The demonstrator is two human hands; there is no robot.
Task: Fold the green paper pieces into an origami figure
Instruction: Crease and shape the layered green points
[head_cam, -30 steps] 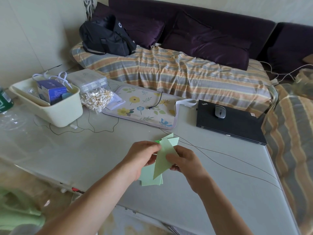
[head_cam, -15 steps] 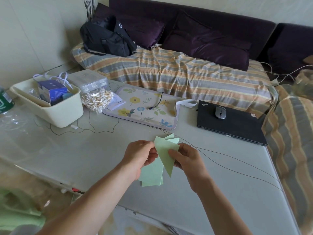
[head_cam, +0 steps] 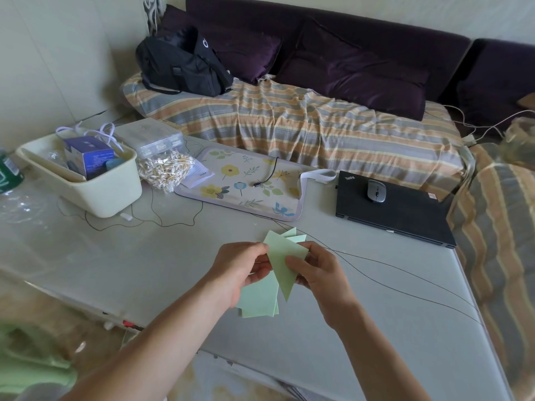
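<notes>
Sofa [head_cam: 289, 123]: dark purple cushions, striped orange-grey cover, along the far side of the table.
Table [head_cam: 144, 261]: pale grey top, thin black cables trailing across it.
Black bag [head_cam: 182, 65]: on the sofa's left end.
Laptop [head_cam: 393, 212]: black, lid down, far right of the table; grey mouse [head_cam: 376, 191] resting on its lid.
Floral mat [head_cam: 246, 183]: flat at mid-table, a cable end lying on it.
Cream tub [head_cam: 95, 189]: far left, holding a blue box [head_cam: 88, 159].
Bag of cotton swabs [head_cam: 165, 169]: between tub and mat.
Paper stack [head_cam: 259, 299]: green sheets lying on the table at the near edge, partly under the left hand.
Folded green piece [head_cam: 282, 264]: long triangle, point downward, held above the stack between both hands.
Left hand [head_cam: 240, 267]: fingers curled, pinching the piece's left edge.
Right hand [head_cam: 318, 273]: thumb on the front face, fingers behind, pinching the right edge.
</notes>
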